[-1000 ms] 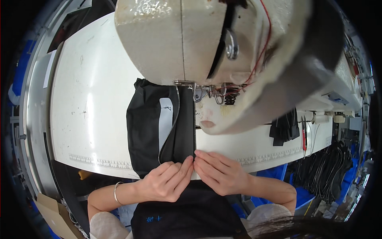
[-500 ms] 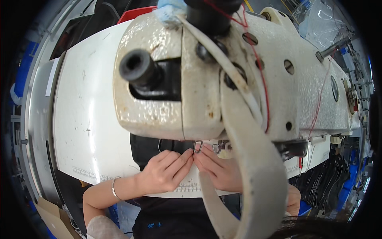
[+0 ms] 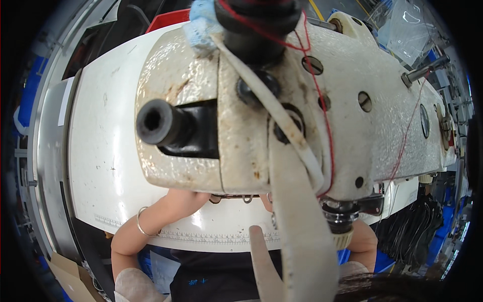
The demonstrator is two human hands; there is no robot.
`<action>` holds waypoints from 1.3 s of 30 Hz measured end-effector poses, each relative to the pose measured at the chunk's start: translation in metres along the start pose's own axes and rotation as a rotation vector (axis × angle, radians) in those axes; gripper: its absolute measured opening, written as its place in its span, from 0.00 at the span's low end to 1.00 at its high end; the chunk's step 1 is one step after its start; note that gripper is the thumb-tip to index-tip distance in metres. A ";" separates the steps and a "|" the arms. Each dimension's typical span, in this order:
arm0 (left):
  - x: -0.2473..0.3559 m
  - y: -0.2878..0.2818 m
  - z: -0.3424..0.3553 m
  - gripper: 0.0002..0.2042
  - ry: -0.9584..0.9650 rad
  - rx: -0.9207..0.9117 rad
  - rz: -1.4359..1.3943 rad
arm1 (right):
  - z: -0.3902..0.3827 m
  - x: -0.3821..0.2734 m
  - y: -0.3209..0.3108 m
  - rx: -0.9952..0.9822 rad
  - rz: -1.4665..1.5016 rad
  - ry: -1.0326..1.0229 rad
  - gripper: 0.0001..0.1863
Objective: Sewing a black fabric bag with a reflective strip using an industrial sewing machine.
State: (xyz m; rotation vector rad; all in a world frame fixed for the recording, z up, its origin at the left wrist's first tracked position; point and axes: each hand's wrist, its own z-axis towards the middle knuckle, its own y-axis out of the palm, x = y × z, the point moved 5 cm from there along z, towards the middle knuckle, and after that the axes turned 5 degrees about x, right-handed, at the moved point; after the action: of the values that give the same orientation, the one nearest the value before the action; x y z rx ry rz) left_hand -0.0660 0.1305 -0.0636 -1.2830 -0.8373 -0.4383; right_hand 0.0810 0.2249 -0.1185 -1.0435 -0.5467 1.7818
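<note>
A cream sewing machine (image 3: 241, 166) fills the middle of the view and hides most of the work under its head. My left hand (image 3: 186, 202) reaches beneath the head's front edge, its fingers out of sight. Of my right hand (image 3: 267, 202) only a small bit of skin shows below the head; a pale curved lever (image 3: 307, 236) and the machine cover the rest. Between the hands, a small wire loop (image 3: 247, 199) sticks out under the head. What either hand holds is hidden.
The white table (image 3: 110, 171) carries a printed ruler strip (image 3: 211, 236) along its near edge. Red thread (image 3: 327, 136) runs down the machine. Black strips or cords (image 3: 412, 226) hang at the right. An open cardboard box (image 3: 73, 277) stands low at the left.
Both hands have moved away from me under the machine head, and their fingers are now covered. The black material by my left hand has gone from sight. The machine appears shifted slightly left and lower.
</note>
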 end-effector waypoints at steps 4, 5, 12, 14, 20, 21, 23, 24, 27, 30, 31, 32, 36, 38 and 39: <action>0.018 0.010 -0.004 0.14 0.403 0.177 0.237 | 0.004 -0.015 -0.025 -0.138 -0.468 -0.177 0.07; 0.021 0.012 -0.005 0.15 0.486 0.232 0.300 | 0.005 -0.017 -0.029 -0.170 -0.566 -0.216 0.07; 0.024 0.017 -0.008 0.18 0.597 0.233 0.418 | 0.016 -0.013 -0.039 0.120 -0.308 -0.190 0.11; 0.026 0.017 -0.008 0.19 0.596 0.210 0.440 | 0.019 -0.013 -0.036 0.195 -0.213 -0.116 0.13; 0.026 0.017 -0.007 0.19 0.584 0.177 0.414 | 0.018 -0.010 -0.045 0.262 0.041 0.042 0.15; 0.026 0.017 -0.007 0.19 0.582 0.173 0.406 | 0.018 -0.011 -0.047 0.260 0.007 -0.044 0.15; 0.025 0.017 -0.006 0.19 0.577 0.167 0.395 | 0.017 -0.012 -0.046 0.256 -0.026 -0.131 0.15; 0.025 0.017 -0.006 0.19 0.579 0.169 0.394 | 0.017 -0.011 -0.045 0.251 -0.031 -0.133 0.15; 0.025 0.017 -0.005 0.19 0.567 0.160 0.369 | 0.018 -0.010 -0.038 0.283 -0.048 -0.121 0.15; 0.026 0.017 -0.004 0.19 0.565 0.160 0.362 | 0.015 -0.012 -0.035 0.208 -0.176 -0.126 0.14; 0.026 0.017 -0.004 0.19 0.563 0.159 0.360 | 0.013 -0.013 -0.032 0.098 -0.293 -0.144 0.14; 0.025 0.018 -0.004 0.19 0.559 0.156 0.357 | 0.012 -0.014 -0.034 0.098 -0.292 -0.144 0.14; 0.021 0.020 -0.006 0.19 0.562 0.170 0.358 | 0.012 -0.014 -0.042 0.103 -0.291 -0.143 0.14; 0.017 0.021 -0.007 0.18 0.569 0.194 0.352 | 0.015 -0.014 -0.043 0.083 -0.304 -0.137 0.14; 0.015 0.022 -0.008 0.18 0.569 0.194 0.351 | 0.017 -0.014 -0.043 0.073 -0.314 -0.136 0.14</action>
State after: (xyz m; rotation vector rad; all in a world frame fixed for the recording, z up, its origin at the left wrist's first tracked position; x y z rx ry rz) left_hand -0.0382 0.1313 -0.0670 -1.0208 -0.1647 -0.3994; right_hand 0.0914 0.2328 -0.0719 -0.7441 -0.6838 1.5878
